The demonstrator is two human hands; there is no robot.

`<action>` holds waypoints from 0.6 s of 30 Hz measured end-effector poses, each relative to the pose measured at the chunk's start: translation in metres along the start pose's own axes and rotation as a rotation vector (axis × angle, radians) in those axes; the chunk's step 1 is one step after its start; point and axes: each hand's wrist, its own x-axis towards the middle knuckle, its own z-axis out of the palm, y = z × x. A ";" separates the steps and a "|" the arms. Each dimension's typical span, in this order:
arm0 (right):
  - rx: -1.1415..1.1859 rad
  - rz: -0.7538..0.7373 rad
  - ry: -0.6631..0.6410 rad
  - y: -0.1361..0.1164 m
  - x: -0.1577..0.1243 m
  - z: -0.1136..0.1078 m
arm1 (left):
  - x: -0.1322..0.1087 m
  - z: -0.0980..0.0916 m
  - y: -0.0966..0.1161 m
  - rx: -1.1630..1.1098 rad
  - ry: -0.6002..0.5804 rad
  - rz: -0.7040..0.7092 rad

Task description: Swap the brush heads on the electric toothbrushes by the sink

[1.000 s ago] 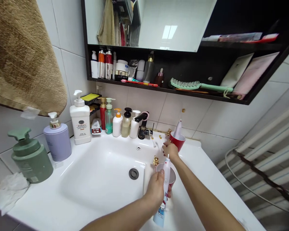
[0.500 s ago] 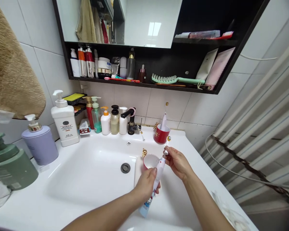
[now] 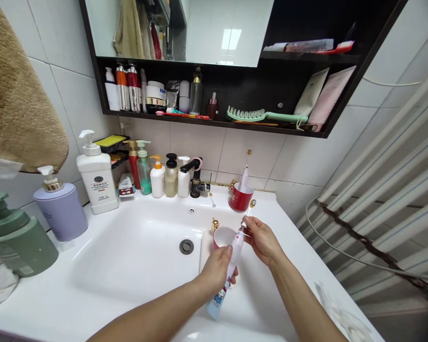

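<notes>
My left hand grips the body of a white and pink electric toothbrush, which slants up to the right over the white sink. At its top end, my right hand pinches the thin neck with the small brush head. A pink cup stands just behind the toothbrush on the sink's flat right side. Farther back stands a red cup with another toothbrush upright in it.
A black tap and several pump bottles line the sink's back. A white bottle, a lilac dispenser and a green one stand left. A brown towel hangs left. A dark shelf carries toiletries and a green hairbrush.
A second ago my right hand was back by the red cup; it came forward with the brush head and now holds it at the top of the toothbrush body. The view swung right.
</notes>
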 end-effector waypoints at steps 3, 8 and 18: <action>-0.044 -0.020 0.004 0.002 0.001 0.000 | -0.001 0.001 0.003 -0.053 -0.022 -0.021; -0.108 -0.031 0.001 0.004 0.001 0.000 | -0.005 0.002 0.009 -0.143 -0.061 -0.058; -0.119 -0.049 -0.023 0.006 -0.003 0.008 | -0.003 0.001 0.010 -0.191 -0.042 -0.044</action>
